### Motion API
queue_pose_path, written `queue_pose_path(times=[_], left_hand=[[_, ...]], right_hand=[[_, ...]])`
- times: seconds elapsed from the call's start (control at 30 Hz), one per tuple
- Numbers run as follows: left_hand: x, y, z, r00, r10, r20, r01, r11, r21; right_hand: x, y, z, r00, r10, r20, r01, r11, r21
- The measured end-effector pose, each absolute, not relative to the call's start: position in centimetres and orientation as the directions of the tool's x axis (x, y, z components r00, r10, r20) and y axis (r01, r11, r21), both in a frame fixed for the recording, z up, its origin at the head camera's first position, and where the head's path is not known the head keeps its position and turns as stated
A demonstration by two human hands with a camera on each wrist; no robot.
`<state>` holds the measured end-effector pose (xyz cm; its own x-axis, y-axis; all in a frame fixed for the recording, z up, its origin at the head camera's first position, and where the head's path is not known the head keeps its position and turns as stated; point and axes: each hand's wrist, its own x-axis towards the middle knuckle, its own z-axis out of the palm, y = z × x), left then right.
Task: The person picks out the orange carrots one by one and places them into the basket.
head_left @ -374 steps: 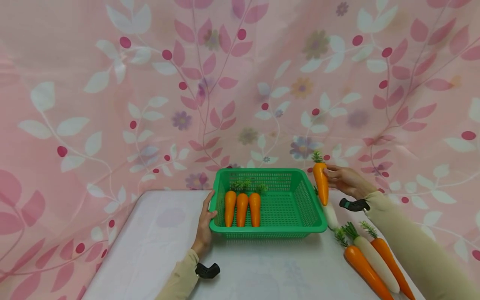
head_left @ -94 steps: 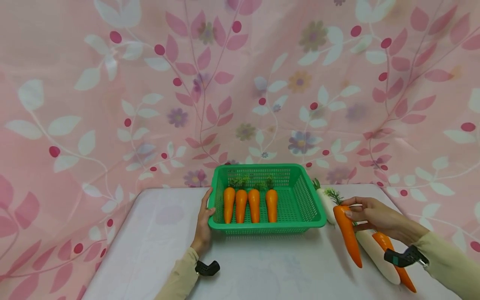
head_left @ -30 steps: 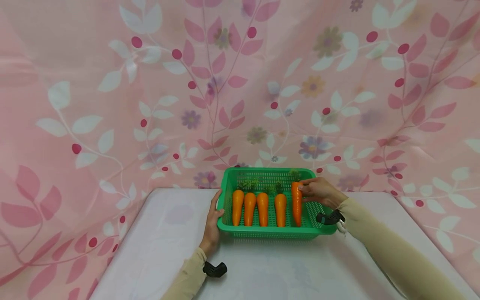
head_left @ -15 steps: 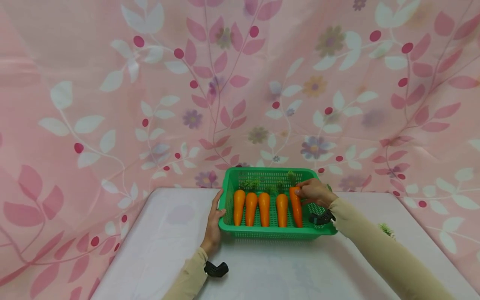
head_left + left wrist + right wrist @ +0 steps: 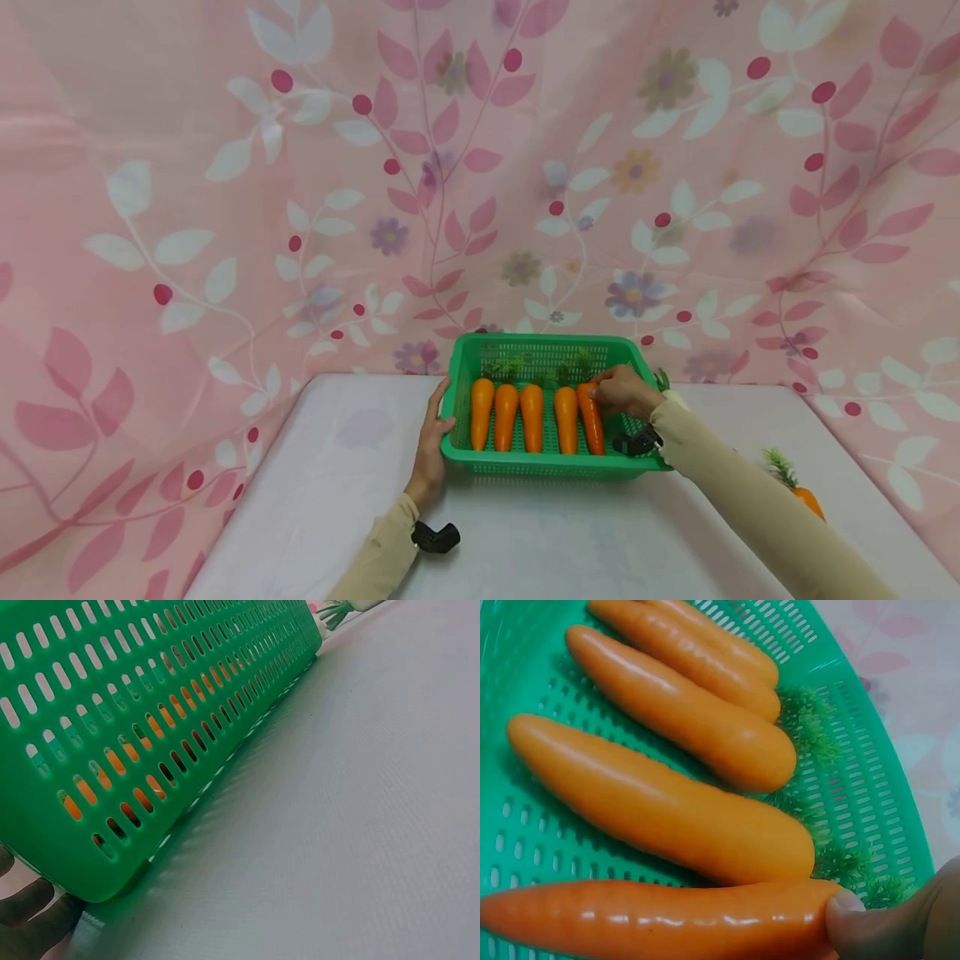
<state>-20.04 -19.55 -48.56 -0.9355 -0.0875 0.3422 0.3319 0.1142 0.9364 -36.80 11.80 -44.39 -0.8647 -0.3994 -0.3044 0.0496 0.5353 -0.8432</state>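
A green basket (image 5: 555, 468) stands on the table, with several orange carrots (image 5: 567, 421) side by side in it, their feathery green tops towards the back wall. My left hand (image 5: 427, 458) holds the basket's left side, thumb at the rim and fingers along the outside. In the left wrist view its fingers (image 5: 30, 904) show at the basket's end. My right hand (image 5: 626, 392) reaches into the basket and pinches the thick end of the rightmost carrot (image 5: 592, 425), which is redder and shinier. In the right wrist view the thumb (image 5: 877, 922) presses on that carrot, which lies low beside its neighbour.
To the right of the basket a white radish (image 5: 675, 398) shows partly behind the right sleeve. Farther right lies another carrot (image 5: 810, 502), mostly covered by the right forearm. A pink floral cloth (image 5: 480, 208) hangs behind the white table (image 5: 525, 542).
The carrot in my right hand came from the table at the right into the basket and is lower now. Another carrot went in earlier. My left hand stayed on the basket.
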Motion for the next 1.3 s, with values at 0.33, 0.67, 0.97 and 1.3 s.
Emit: queue_pose_path(times=[0.33,0.67,0.97,1.3], left_hand=[[-20.0,-19.5,-48.5,-0.933,-0.086,0.349,0.337,0.134,0.932],[-20.2,-19.5,-48.7,-0.933,-0.085,0.349,0.335,0.143,0.931],[-20.0,-19.3,-48.8,-0.93,-0.09,0.355,0.342,0.129,0.931],[-20.1,-19.4,-48.7,-0.929,-0.089,0.36,0.346,0.146,0.927]], right_hand=[[-37.0,11.3,-44.2,-0.855,-0.397,-0.333,0.057,0.567,-0.822],[-37.1,10.4,-44.6,-0.857,-0.4,-0.324,0.022,0.601,-0.799],[-37.1,10.3,-44.8,-0.856,-0.407,-0.318,0.007,0.606,-0.795],[-37.4,10.1,-44.8,-0.864,-0.366,-0.346,0.06,0.608,-0.792]])
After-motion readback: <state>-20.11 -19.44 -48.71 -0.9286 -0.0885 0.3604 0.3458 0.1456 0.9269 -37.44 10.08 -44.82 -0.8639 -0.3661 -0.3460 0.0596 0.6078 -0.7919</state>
